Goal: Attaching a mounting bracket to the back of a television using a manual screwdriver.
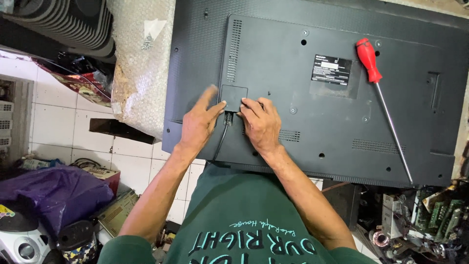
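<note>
Both hands rest on the back of a black flat-screen television (342, 98) lying face down. Left hand (199, 122) is spread, its fingertips touching the left edge of a small square black cover (233, 97); right hand (261, 122) has its fingers curled against the cover's lower edge. A black cable (222, 139) runs down between the wrists. A red-handled screwdriver (376, 78) lies well apart on the panel. Bubble wrap (141, 63) sits beside the television, above a white tiled floor (58, 117) crowded with clutter and circuit boards (430, 215).
</note>
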